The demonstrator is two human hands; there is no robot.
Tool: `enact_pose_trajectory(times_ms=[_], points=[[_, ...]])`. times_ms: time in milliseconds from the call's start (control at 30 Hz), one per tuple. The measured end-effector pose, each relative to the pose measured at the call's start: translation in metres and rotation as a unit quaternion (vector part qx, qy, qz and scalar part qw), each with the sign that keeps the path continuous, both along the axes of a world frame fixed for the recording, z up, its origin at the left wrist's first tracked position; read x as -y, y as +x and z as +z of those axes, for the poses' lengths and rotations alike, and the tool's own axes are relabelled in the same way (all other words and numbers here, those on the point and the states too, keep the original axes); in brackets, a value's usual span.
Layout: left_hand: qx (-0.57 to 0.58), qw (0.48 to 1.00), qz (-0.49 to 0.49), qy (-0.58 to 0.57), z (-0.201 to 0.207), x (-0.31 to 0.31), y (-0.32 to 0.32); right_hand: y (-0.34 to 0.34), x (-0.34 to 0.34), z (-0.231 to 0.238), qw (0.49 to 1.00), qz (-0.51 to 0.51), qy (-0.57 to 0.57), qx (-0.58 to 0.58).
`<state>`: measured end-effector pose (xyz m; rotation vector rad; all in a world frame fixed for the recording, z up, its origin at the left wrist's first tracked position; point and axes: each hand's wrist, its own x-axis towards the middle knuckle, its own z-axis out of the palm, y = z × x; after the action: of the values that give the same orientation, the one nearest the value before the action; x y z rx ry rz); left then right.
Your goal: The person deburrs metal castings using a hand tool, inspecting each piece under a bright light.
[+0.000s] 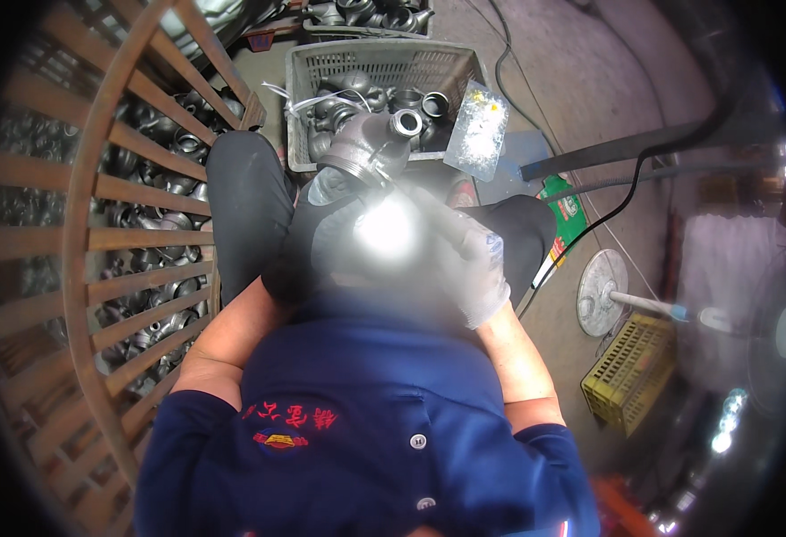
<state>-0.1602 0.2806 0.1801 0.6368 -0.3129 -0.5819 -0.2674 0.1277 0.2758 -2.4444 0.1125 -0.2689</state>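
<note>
A grey cast-metal housing point(362, 148), with a short open neck and a ribbed round rim, is held up between my knees. My gloved left hand point(328, 188) grips it from below at its left side, mostly hidden behind it. Just below the rim a white glare washes out the view. My right hand point(478, 273), in a pale glove, is closed to the right of the glare, its fingers pointing toward the housing. Something thin and dark shows by the rim, but haze hides what the right fingers hold.
A grey plastic crate point(299, 116) of similar castings stands ahead, with another crate point(366, 27) behind. A slatted rusty bin point(75, 233) full of castings stands left. To the right are a black cable point(630, 192), a round-based stand point(597, 291) and a yellow crate point(627, 371).
</note>
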Motion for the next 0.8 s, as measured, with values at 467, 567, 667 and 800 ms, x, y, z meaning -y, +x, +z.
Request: enact_pose_trajectory(times_ms=[467, 567, 667, 800], points=[[-0.298, 0.939, -0.039, -0.171, 0.005, -0.001, -0.005, -0.003, 0.008, 0.007, 0.993, 0.017, 0.097, -0.059], [-0.050, 0.998, -0.045, 0.003, 0.021, -0.003, -0.004, -0.003, 0.014, 0.014, 0.909, -0.072, 0.402, -0.081], [-0.080, 0.991, -0.103, -0.042, 0.034, -0.004, -0.005, 0.001, 0.018, 0.017, 0.915, -0.100, 0.389, -0.037], [-0.126, 0.980, -0.134, -0.077, 0.038, 0.001, -0.005, 0.012, 0.018, 0.011, 0.933, -0.122, 0.338, 0.025]])
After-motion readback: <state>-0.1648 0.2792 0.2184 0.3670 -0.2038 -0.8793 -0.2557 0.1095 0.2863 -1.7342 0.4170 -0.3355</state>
